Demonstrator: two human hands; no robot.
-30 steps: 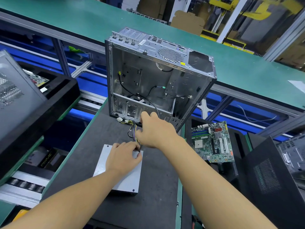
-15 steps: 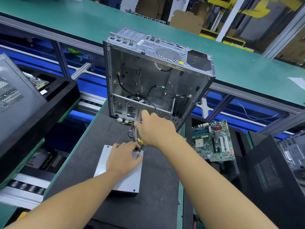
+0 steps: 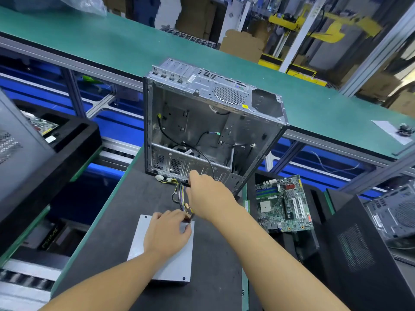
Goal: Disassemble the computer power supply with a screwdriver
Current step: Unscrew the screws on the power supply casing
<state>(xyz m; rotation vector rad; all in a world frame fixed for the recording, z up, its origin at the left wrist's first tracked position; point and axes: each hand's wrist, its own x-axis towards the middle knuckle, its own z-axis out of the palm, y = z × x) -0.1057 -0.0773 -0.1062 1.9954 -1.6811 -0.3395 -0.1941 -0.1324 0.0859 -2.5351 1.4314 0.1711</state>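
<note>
One dark table (image 3: 107,221) holds an open metal case (image 3: 202,131) mid-frame and, lower, the flat grey power supply (image 3: 175,261), where the left hand (image 3: 167,232) rests, fingers bent beside the wires (image 3: 182,196), the right hand (image 3: 208,198) curled above them, both grips hidden.
</note>
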